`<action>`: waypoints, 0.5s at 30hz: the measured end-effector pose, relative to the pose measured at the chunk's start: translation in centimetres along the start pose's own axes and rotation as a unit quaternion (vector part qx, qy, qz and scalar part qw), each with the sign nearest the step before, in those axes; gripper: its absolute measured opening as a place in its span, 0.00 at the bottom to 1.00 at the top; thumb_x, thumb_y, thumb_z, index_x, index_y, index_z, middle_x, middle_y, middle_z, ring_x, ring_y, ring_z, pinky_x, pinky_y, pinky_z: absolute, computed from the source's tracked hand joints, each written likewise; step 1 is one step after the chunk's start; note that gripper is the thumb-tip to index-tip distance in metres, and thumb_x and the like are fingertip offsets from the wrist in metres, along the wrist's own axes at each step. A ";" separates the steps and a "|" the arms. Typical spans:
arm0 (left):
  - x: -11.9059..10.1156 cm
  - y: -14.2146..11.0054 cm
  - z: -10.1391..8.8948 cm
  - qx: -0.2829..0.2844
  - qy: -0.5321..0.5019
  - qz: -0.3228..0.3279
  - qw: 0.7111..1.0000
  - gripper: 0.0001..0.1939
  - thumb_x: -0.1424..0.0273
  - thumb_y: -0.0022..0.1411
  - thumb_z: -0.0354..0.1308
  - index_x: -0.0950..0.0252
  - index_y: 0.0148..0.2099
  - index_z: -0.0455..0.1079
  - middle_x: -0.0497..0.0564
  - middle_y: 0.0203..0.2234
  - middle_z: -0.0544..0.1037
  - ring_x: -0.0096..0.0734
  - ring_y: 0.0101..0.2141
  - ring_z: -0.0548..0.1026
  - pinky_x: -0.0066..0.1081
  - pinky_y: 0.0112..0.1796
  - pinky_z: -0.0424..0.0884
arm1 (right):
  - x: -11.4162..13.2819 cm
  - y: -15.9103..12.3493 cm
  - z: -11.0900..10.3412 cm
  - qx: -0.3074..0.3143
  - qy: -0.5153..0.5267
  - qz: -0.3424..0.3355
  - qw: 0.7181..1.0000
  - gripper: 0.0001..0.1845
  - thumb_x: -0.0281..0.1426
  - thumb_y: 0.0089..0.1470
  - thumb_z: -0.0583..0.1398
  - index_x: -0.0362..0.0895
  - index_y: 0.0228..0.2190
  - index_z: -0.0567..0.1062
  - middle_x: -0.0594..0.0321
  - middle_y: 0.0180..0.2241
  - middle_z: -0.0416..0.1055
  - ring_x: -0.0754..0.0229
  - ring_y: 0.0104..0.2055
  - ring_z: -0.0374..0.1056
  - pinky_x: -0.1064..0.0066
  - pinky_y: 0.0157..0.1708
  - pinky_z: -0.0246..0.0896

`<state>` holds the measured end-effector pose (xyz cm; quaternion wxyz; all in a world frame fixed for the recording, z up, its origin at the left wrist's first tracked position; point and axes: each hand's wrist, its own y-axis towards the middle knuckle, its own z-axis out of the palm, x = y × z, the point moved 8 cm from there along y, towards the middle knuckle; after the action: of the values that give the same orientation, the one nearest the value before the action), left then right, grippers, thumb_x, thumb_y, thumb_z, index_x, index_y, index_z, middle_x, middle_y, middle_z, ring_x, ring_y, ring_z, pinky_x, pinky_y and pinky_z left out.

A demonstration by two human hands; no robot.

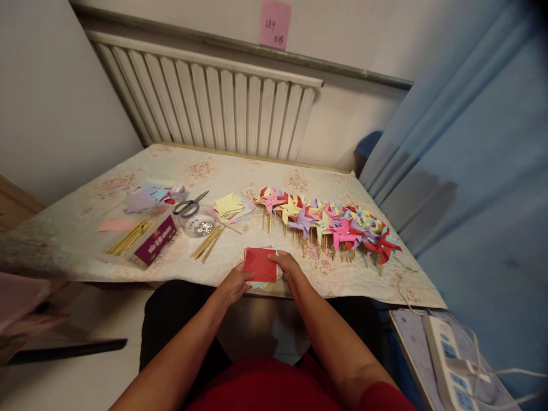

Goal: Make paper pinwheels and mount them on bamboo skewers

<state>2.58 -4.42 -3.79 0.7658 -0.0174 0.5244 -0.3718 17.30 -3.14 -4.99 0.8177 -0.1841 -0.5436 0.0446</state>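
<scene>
A stack of square paper sheets (260, 265), red on top with paler colours peeping out at the edges, is held at the table's front edge. My left hand (234, 282) grips its left side, thumb on the red sheet. On the right side, my right hand (286, 266) pinches the same stack, its thumb over the top. Just beyond lies another pile of paper squares, yellow uppermost (230, 205). Thin wooden sticks (207, 244) rest left of the stack. Many finished paper pinwheels (327, 225) on sticks are grouped to the right.
Scissors (190, 204) lie behind a clear round dish (199, 226) of small shiny pieces. A purple-sided box (154, 241) with sticks stands further left, near paper scraps (148, 197). A power strip (449, 365) and cables are at lower right, beside a blue curtain (479, 188).
</scene>
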 end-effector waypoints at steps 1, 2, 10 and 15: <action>-0.1 0.0 0.0 0.006 -0.004 0.008 1.000 0.30 0.76 0.43 0.64 0.60 0.52 0.67 0.52 0.38 0.80 0.35 0.35 0.78 0.26 0.31 0.69 | 0.0 0.0 0.0 0.000 0.000 0.000 1.000 0.22 0.37 0.25 0.72 0.43 0.28 0.79 0.60 0.26 0.79 0.49 0.32 0.76 0.62 0.33 0.69; -0.2 -0.1 0.1 0.011 -0.006 0.012 1.000 0.30 0.76 0.43 0.64 0.60 0.52 0.67 0.52 0.38 0.80 0.35 0.35 0.78 0.26 0.31 0.70 | 0.1 0.0 0.0 0.001 0.000 0.000 1.000 0.21 0.37 0.25 0.72 0.43 0.27 0.79 0.60 0.25 0.79 0.49 0.32 0.76 0.62 0.33 0.69; -0.3 -0.3 0.3 0.010 0.004 0.010 1.000 0.29 0.75 0.41 0.66 0.60 0.49 0.69 0.51 0.35 0.80 0.38 0.35 0.78 0.28 0.32 0.70 | 0.1 -0.1 0.0 0.000 -0.002 0.003 1.000 0.21 0.37 0.25 0.72 0.43 0.27 0.79 0.61 0.25 0.79 0.49 0.32 0.76 0.62 0.33 0.69; -0.1 -0.1 0.0 0.017 0.005 0.011 1.000 0.30 0.75 0.42 0.66 0.59 0.50 0.68 0.51 0.35 0.80 0.37 0.34 0.78 0.28 0.30 0.70 | 0.1 -0.2 0.0 0.000 0.002 0.006 1.000 0.21 0.36 0.25 0.72 0.43 0.27 0.78 0.60 0.26 0.79 0.49 0.31 0.76 0.61 0.33 0.69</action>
<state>2.50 -4.48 -3.70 0.7674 0.0029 0.5218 -0.3727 17.28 -3.31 -4.77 0.8187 -0.1877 -0.5404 0.0493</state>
